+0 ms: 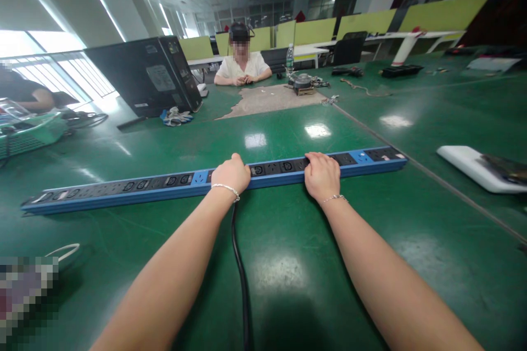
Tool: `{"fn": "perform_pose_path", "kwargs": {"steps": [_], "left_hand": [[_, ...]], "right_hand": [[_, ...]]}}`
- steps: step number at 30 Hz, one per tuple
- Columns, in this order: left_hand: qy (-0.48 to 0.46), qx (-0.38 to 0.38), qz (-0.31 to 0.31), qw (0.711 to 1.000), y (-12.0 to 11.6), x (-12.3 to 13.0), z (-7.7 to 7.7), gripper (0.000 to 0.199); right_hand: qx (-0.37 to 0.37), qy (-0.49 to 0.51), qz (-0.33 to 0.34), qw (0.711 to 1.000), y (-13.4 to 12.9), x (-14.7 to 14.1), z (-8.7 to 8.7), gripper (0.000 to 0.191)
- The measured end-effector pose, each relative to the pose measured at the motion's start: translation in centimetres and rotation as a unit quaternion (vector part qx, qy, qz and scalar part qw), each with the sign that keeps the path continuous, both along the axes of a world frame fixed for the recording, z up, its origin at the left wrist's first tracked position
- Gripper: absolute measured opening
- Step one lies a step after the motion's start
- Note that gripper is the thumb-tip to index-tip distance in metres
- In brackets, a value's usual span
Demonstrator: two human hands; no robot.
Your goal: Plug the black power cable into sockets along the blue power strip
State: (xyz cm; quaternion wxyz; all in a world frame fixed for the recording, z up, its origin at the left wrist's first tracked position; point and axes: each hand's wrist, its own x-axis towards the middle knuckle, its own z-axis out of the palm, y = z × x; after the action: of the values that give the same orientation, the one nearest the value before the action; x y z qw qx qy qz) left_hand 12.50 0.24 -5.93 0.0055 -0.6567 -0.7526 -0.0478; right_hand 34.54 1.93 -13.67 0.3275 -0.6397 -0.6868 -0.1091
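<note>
A long blue power strip (272, 174) with black and blue sockets lies across the green table (288, 241), its right end slightly farther away. My left hand (231, 174) is wrapped over the strip near its middle, fingers curled round the far edge. To the right of it, my right hand (323, 175) grips the same strip in the same way. Several sockets show between the two hands. A black cable (241, 274) runs from under my left hand toward the table's near edge.
A black computer case (156, 77) stands at the back left, with gloves (176, 116) beside it. A green basket (35, 131) is at far left. Across the table sits a person (242, 63) near a bottle (290, 57). At right lies a white object (473, 167).
</note>
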Motion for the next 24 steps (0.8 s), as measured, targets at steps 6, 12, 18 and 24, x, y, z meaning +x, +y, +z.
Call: {"fn": "perform_pose_path", "kwargs": {"steps": [6, 12, 18, 24], "left_hand": [[-0.001, 0.002, 0.019, 1.0, -0.2, 0.3, 0.0, 0.032], [-0.015, -0.003, 0.033, 0.999, -0.5, 0.4, 0.1, 0.033], [-0.035, 0.0, 0.048, 0.998, -1.1, 0.5, 0.0, 0.034], [-0.099, 0.006, -0.012, 0.995, -0.7, -1.3, -0.5, 0.038]], "right_hand": [[-0.005, 0.002, -0.009, 1.0, 0.0, -0.1, 0.0, 0.039], [-0.012, 0.003, -0.015, 1.0, 0.1, -0.1, 0.0, 0.04], [-0.013, 0.005, -0.004, 1.0, -0.1, 0.1, 0.3, 0.041], [-0.051, 0.017, 0.139, 0.989, -3.2, -6.5, 3.8, 0.04]]}}
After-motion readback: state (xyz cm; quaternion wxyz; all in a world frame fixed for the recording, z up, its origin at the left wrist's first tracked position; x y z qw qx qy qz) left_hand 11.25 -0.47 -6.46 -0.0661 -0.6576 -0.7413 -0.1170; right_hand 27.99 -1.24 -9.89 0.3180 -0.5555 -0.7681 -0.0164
